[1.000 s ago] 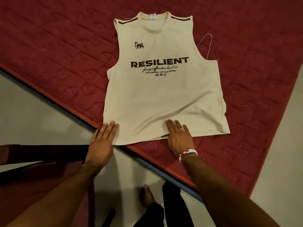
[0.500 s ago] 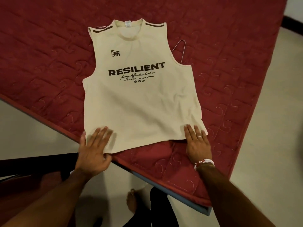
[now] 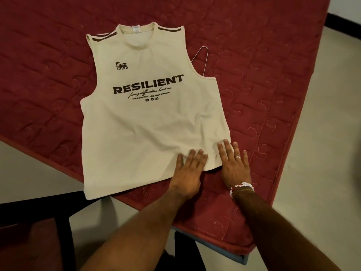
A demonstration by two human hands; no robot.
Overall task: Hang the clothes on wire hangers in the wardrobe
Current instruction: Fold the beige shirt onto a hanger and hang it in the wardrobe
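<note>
We see a cream sleeveless top (image 3: 148, 124) spread front-up, printed "RESILIENT" in dark letters across the chest, with a small dark emblem above the print. Under the top lies a red quilted mattress (image 3: 58, 55). The top's neck points away from the person and its hem lies nearest them. The hem corner farthest from the hands reaches just past the mattress edge.

Both hands rest on the top's hem at the corner on the person's right. The left hand (image 3: 188, 173) lies flat on the cloth just inside the hem, fingers straight and close together, gripping nothing. The right hand (image 3: 234, 165) lies just beside it, at the very corner of the top. It too is flat and unclenched, with its first fingers on the cloth and its outer fingers over the top's side edge (whether they touch cloth or mattress we cannot tell). That hand wears a ring (image 3: 238, 157), and a beaded bracelet (image 3: 242, 186) sits at the wrist. The cloth between and above the hands is lightly rumpled.

A wire hanger (image 3: 205, 47) pokes out from beneath the top at the armhole on the right-hand side. Only a narrow loop of wire shows, and the rest is hidden under the cloth.

Beyond the top, past the mattress, is pale floor (image 3: 322, 133).
</note>
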